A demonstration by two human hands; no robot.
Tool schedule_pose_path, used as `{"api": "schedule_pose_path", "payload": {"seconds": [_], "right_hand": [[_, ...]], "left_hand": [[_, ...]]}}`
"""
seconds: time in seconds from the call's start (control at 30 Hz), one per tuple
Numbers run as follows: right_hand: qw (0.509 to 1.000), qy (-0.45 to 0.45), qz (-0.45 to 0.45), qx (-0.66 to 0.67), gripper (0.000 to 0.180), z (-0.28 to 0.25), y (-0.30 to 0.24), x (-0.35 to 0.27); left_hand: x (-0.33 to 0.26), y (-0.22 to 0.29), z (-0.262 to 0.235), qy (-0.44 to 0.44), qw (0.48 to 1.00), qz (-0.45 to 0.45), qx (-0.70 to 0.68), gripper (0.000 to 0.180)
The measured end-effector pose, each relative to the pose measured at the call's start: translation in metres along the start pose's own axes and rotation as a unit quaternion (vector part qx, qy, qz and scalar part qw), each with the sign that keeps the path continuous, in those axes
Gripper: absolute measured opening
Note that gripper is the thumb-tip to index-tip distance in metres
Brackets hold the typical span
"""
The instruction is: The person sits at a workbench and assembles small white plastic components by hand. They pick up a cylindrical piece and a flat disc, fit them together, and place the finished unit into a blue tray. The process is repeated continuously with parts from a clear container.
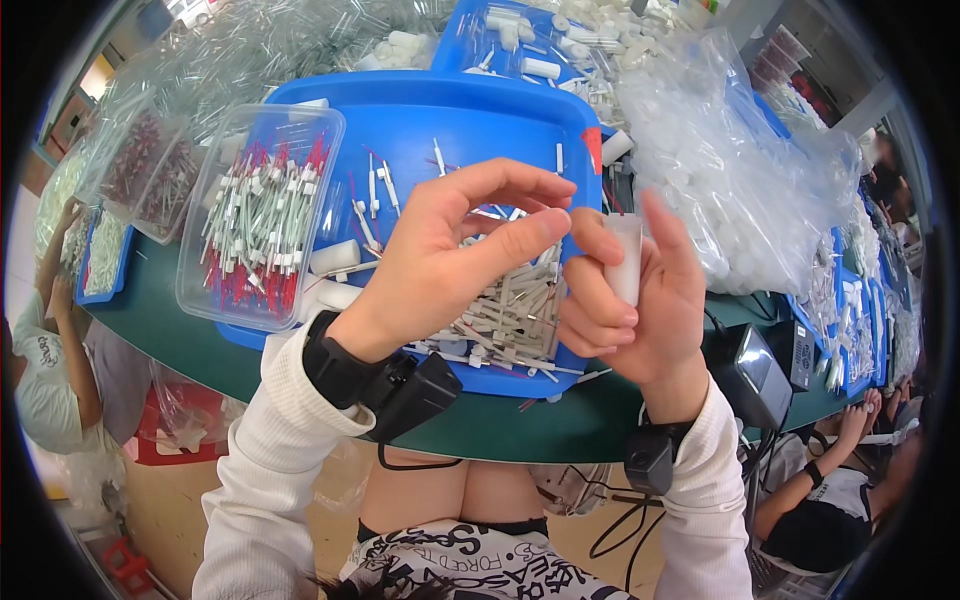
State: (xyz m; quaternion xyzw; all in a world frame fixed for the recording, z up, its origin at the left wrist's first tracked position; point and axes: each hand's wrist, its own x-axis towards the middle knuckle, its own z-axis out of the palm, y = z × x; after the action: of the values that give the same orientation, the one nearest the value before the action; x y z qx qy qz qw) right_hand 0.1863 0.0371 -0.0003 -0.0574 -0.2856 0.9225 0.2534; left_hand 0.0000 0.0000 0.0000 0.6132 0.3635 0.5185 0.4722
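Observation:
My right hand (640,290) is closed round an upright, translucent white plastic cylinder (625,262). A thin reddish line shows at the cylinder's top end. Just to its left is my left hand (450,240), thumb and index finger curved toward each other with a small gap between the tips. I see nothing between those fingertips. Below both hands lies a blue tray (450,108) with a heap of thin white parts (515,318) with wires. Two white cylinders (334,258) lie at the tray's left side, beside my left wrist.
A clear plastic box (262,220) of white parts with red wires overlaps the tray's left edge. Clear bags of white pieces (720,170) lie at right, near a dark device (755,375) on the green table (480,430). Other people work at both sides.

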Motion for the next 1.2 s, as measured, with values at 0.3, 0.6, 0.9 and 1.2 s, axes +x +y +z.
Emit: {"api": "schedule_pose_path", "payload": {"seconds": [0.3, 0.6, 0.9, 1.2], "right_hand": [[0.999, -0.024, -0.014, -0.016, 0.032, -0.002, 0.002, -0.002], [0.997, -0.075, -0.009, 0.023, 0.033, -0.013, 0.0, -0.003], [0.997, 0.076, -0.021, -0.02, 0.056, 0.006, 0.002, 0.0], [0.999, -0.032, -0.006, 0.017, 0.045, -0.008, 0.003, 0.002]], "left_hand": [[-0.002, -0.001, 0.001, -0.015, 1.0, -0.001, 0.002, 0.033], [0.0, 0.0, 0.002, -0.016, 1.0, -0.007, 0.003, 0.033], [0.0, -0.008, 0.005, 0.034, 0.999, 0.014, -0.012, 0.032], [-0.002, -0.002, 0.0, -0.007, 1.0, -0.014, -0.004, 0.033]]}}
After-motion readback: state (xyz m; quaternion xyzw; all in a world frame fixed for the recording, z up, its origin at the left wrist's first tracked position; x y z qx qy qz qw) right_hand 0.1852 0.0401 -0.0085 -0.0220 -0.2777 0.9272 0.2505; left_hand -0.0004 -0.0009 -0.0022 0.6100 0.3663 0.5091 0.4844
